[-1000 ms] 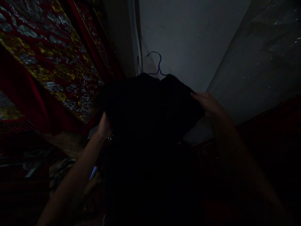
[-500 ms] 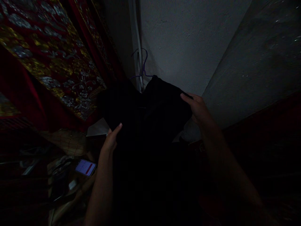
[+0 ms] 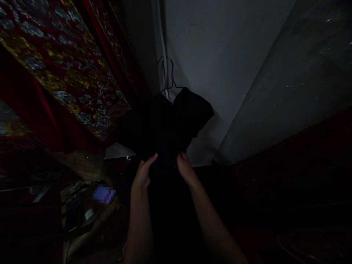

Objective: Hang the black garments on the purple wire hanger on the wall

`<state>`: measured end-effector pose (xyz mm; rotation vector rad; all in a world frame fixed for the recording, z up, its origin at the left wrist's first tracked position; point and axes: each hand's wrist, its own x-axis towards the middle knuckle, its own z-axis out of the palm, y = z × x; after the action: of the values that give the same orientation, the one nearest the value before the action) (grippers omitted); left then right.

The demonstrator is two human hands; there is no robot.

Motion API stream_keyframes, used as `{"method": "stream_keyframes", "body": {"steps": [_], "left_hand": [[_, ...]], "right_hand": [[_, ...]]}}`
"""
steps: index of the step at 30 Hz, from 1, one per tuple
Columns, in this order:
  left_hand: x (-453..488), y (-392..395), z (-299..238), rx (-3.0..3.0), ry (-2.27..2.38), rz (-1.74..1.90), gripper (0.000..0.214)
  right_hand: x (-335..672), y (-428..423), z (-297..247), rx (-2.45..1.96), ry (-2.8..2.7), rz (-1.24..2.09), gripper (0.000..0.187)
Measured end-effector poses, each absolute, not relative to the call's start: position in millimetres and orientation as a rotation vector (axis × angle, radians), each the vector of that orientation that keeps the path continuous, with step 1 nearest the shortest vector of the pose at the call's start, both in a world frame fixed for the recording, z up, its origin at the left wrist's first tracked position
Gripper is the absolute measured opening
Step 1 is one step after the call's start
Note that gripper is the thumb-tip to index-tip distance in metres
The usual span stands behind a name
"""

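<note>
A black short-sleeved garment, perhaps a shirt, hangs on a thin purple hanger against the wall. Its lower part fades into the dark. My left hand grips the garment's left side below the sleeve, thumb lying on the front and the other fingers hidden behind the cloth. On the opposite side, my right hand is closed on the cloth below the right sleeve, most of its fingers out of sight. Both forearms reach up from the bottom of the view.
A red cloth with gold and silver sequin embroidery hangs at the left. A pale cable runs down the grey wall. At lower left, a lit phone lies near a small white object among dim clutter.
My right hand has left the right sleeve's edge and moved down and left to the garment's side. My left hand has shifted slightly right and down, and the right sleeve now hangs loose.
</note>
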<state>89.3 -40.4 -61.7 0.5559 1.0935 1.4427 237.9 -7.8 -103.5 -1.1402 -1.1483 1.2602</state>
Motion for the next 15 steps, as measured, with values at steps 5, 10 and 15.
{"method": "stream_keyframes", "body": {"steps": [5,10,15], "left_hand": [[86,-45,-62,0.55,1.042,1.418,0.045],[83,-43,-67,0.707,1.175,1.457,0.055],[78,-31,-78,1.243,1.697,1.974,0.093]], "right_hand": [[239,-18,-86,-1.046,-1.199,1.264,0.039],[245,-24,-70,-1.01,-1.198,1.295,0.027],[244,-27,-68,-1.009,-1.218,1.314,0.035]]}}
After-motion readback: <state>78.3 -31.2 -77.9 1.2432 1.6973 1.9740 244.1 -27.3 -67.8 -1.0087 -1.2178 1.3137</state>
